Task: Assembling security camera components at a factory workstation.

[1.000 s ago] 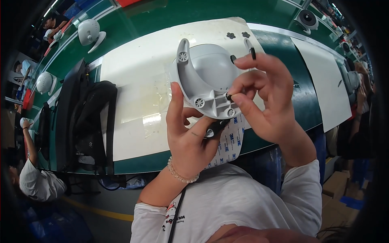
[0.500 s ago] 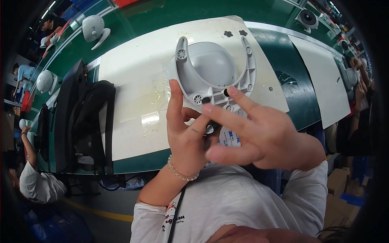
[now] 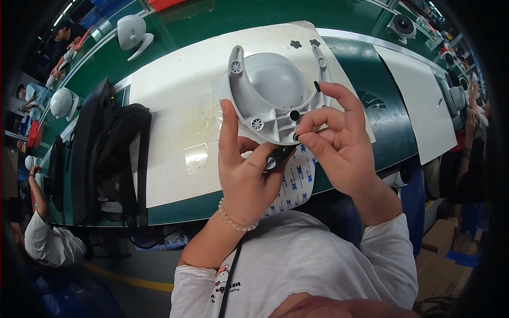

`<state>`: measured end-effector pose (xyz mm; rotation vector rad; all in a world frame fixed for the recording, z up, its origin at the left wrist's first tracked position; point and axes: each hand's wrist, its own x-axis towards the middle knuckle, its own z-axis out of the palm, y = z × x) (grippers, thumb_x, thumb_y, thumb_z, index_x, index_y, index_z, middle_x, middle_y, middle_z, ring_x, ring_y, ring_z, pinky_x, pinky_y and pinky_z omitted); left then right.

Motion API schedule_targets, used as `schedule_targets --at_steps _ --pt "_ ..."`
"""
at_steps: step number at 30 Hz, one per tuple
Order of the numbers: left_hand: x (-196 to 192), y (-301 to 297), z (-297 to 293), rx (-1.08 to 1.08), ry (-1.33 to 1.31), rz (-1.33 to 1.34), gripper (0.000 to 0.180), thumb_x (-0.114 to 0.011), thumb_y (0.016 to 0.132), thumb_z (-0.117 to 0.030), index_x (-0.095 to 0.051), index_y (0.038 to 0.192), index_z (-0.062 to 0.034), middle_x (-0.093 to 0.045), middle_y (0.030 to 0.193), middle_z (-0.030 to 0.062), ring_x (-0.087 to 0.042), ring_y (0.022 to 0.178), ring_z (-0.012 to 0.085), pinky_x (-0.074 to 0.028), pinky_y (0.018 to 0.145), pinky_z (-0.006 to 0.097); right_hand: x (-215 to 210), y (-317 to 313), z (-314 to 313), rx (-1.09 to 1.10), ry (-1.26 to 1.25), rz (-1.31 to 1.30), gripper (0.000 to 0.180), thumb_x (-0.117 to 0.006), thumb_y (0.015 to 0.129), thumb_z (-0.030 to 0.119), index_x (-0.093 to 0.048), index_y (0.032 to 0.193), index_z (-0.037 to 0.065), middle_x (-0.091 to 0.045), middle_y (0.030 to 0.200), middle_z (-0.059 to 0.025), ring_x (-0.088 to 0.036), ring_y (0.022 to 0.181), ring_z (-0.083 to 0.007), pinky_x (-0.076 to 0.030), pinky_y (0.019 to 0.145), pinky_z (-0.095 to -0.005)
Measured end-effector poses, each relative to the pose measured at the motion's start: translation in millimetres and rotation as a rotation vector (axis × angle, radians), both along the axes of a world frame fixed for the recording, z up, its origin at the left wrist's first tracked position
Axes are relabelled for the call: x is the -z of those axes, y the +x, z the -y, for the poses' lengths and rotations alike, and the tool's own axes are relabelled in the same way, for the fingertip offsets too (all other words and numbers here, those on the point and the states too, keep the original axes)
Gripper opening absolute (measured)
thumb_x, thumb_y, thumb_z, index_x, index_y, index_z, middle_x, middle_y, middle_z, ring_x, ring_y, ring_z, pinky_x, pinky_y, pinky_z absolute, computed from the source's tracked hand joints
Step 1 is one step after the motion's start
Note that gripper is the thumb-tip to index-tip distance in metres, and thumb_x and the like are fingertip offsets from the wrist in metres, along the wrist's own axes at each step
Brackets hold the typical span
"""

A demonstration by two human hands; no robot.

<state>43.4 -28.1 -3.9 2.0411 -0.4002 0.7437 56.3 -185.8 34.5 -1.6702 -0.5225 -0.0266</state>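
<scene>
A white rounded device [image 3: 278, 79] with a curved, ribbed stand [image 3: 237, 87] sits underside up in front of me. One round black pad [image 3: 295, 115] is on the stand's near part. My left hand [image 3: 244, 177] is closed beneath it, one finger raised along the stand's side. It grips a white backing strip [image 3: 301, 183] with blue print, black bits showing at its upper end. With my right hand [image 3: 342, 143] I pinch a small black pad [image 3: 296, 137] at the stand's near edge. Another black pad [image 3: 317, 86] clings to a raised fingertip of that hand.
A white sheet [image 3: 175, 132] covers the green table under the device. Two black flower-shaped pieces [image 3: 296, 44] lie at its far edge. A black bag [image 3: 119, 159] is at the left. Similar white devices [image 3: 131, 33] stand farther back, and other people work on both sides.
My right hand has drawn back to the right and closed from spread fingers into a pinch at the stand's near edge. The backing strip shows more. The left hand has barely moved.
</scene>
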Motion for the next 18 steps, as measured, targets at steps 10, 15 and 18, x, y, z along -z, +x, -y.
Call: schedule_targets --at_steps 10,15,18 --pt "1.6 1.0 0.6 0.013 -0.035 -0.011 0.032 -0.073 0.054 0.001 -0.067 0.085 -0.0069 -0.024 0.137 0.0279 -0.057 0.064 0.0163 -0.047 0.057 0.024 28.7 -3.8 3.9 0.162 -0.245 0.701 0.048 -0.057 0.079 -0.004 -0.034 0.121 -0.001 -0.065 0.09 -0.0112 -0.063 0.065 -0.0151 -0.048 0.052 -0.0196" --pt "-0.1 -0.5 -1.6 0.025 -0.032 -0.018 0.03 -0.072 0.055 0.0 -0.066 0.083 -0.0068 -0.024 0.137 0.0284 -0.055 0.061 0.016 -0.046 0.057 0.025 -17.8 -5.0 3.2 0.181 -0.286 0.62 0.019 -0.062 0.071 -0.004 -0.061 0.087 0.006 -0.053 0.112 -0.0141 -0.055 0.083 -0.0197 -0.046 0.061 -0.024" --pt "2.4 -2.4 -3.8 0.031 -0.032 -0.019 0.026 -0.071 0.056 -0.001 -0.066 0.081 -0.0063 -0.024 0.137 0.0281 -0.054 0.058 0.0159 -0.045 0.059 0.026 -27.6 15.3 -12.8 0.101 -0.322 0.602 0.013 -0.065 0.071 0.002 -0.059 0.082 0.005 -0.047 0.117 -0.0161 -0.047 0.099 -0.0235 -0.039 0.082 -0.0303"
